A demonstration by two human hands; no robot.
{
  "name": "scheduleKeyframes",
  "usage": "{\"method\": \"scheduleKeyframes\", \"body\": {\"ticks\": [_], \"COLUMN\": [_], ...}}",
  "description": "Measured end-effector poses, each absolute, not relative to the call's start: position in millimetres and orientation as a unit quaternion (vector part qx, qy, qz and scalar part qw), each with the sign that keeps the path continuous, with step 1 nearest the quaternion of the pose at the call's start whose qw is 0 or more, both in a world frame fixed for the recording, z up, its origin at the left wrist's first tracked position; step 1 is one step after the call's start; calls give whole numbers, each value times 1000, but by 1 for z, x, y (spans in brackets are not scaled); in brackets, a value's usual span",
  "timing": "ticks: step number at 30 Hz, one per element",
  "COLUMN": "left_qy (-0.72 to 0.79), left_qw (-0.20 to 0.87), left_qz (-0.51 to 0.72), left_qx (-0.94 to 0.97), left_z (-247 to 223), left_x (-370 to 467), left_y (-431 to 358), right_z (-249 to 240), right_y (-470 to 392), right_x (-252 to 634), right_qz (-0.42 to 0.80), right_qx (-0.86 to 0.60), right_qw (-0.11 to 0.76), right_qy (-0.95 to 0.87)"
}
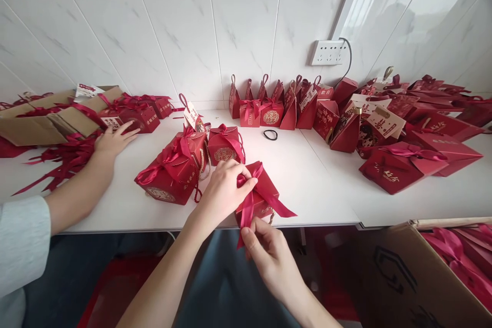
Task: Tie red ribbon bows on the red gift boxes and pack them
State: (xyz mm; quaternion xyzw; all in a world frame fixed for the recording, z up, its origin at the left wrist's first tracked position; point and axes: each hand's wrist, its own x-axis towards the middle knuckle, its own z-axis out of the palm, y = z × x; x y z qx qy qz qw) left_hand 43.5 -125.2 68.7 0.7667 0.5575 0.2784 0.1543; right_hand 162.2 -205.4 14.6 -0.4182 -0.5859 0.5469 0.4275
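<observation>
At the table's front edge stands a red gift box [265, 184] with a shiny red ribbon [248, 210] across its top. My left hand [228, 187] pinches the ribbon at the knot on top of the box. Below it, my right hand [265, 248] has thumb and fingers closed on a ribbon tail that hangs over the front. Another tail points out to the right. Close to my left hand sit a red box with a gold emblem [225, 146] and a larger bow-tied box [172, 169] with cord handles.
A co-worker's hand [115, 138] rests on red boxes at the left, beside loose ribbons [73, 161] and an open carton [34, 123]. Small red boxes [271, 113] line the wall near a black elastic loop [270, 135]. More boxes [403, 164] crowd the right, above a carton [395, 266].
</observation>
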Motion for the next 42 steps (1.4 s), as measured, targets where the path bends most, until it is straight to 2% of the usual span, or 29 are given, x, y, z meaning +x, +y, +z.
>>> {"method": "scheduleKeyframes", "body": {"ticks": [6, 9, 12, 17, 20, 22, 27, 36, 42], "left_qy": [533, 524, 545, 565, 569, 574, 609, 630, 637], "left_qw": [166, 181, 192, 179, 174, 178, 217, 286, 271], "left_qz": [313, 378, 374, 362, 392, 417, 457, 496, 508], "left_qx": [768, 741, 725, 719, 701, 682, 611, 524, 513], "left_z": [67, 67, 65, 60, 55, 52, 47, 46, 41], "left_x": [38, 28, 21, 21, 24, 26, 34, 47, 49], "left_y": [-128, -132, -134, -135, -137, -140, -152, -157, -155], "right_z": [29, 54, 79, 97, 98, 96, 83, 36, 29], "right_y": [-212, -198, -166, -110, -98, -99, -108, -125, -128], "right_x": [191, 222, 234, 203, 186, 184, 196, 200, 197], "right_qz": [526, 445, 298, 139, 121, 131, 201, 407, 500], "right_qx": [-432, -478, -562, -616, -633, -622, -575, -490, -454], "right_qw": [334, 385, 403, 245, 177, 172, 241, 474, 525], "right_qy": [-652, -652, -658, -736, -744, -753, -756, -608, -518]}}
